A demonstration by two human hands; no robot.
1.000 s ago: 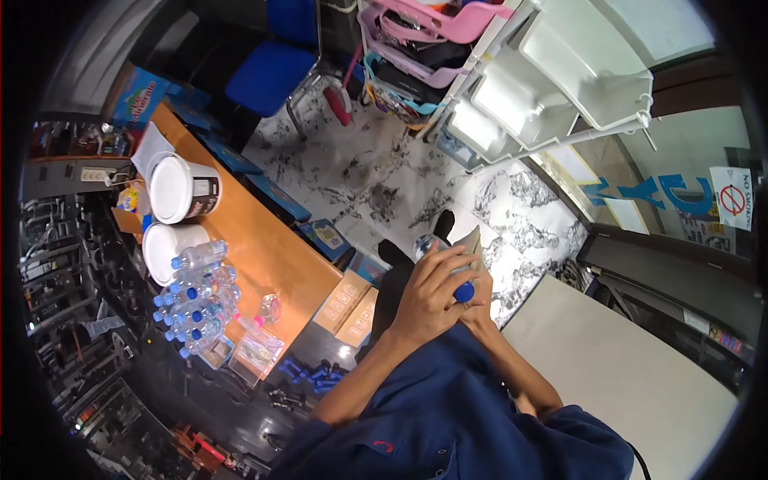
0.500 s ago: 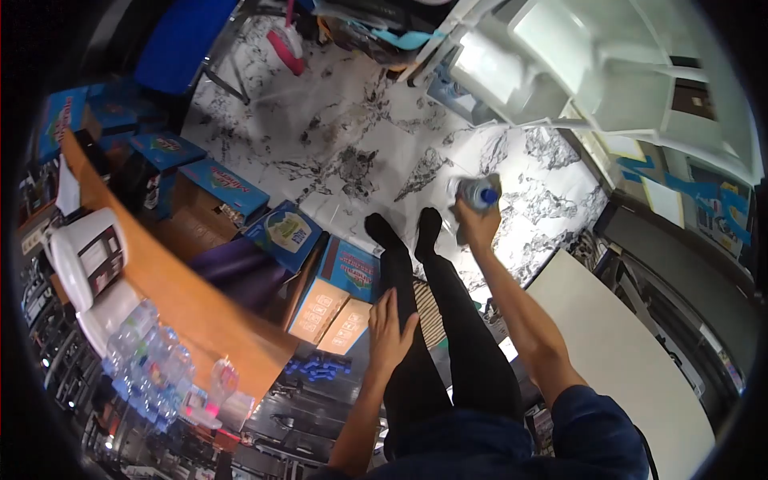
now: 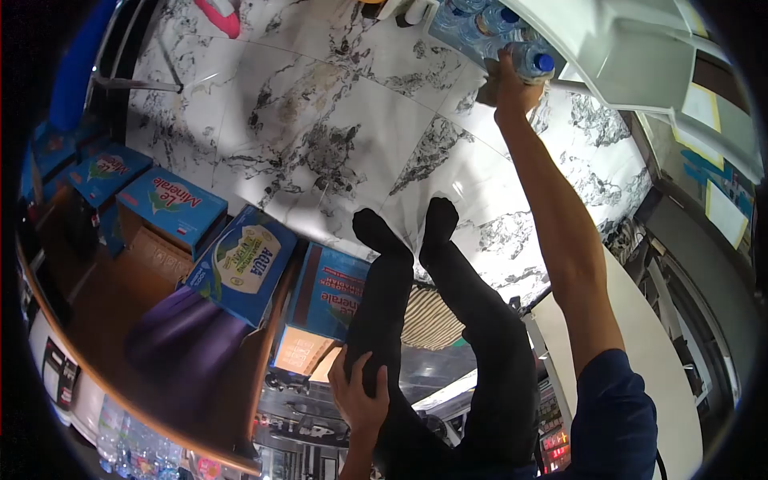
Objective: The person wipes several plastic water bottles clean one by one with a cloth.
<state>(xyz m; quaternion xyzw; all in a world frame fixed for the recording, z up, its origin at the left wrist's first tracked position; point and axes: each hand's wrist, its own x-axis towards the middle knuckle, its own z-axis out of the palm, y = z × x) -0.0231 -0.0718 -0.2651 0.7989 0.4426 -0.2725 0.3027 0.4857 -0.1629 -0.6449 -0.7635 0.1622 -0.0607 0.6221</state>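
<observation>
My right hand [image 3: 516, 86] is closed round a clear water bottle [image 3: 531, 61] with a blue cap, at the upper right of the view. Just beyond it, several similar bottles [image 3: 482, 22] stand inside the bottom of a white open cabinet [image 3: 620, 48]. The held bottle is beside them, near the cabinet's lower edge. My left hand [image 3: 362, 394] rests on my left thigh, its fingers spread and nothing in it.
Blue Le Minerale [image 3: 174, 210] and Aqua [image 3: 244, 264] boxes stand at the left by an orange-brown counter [image 3: 144, 394]. A white tabletop [image 3: 652, 352] lies at the right. Chair legs [image 3: 136, 83] stand at the upper left on the marble floor.
My right hand has carried the bottle forward and right, up to the cabinet's bottles. My left hand has shifted back along my thigh. The head view has moved, showing more of the bottles in the cabinet.
</observation>
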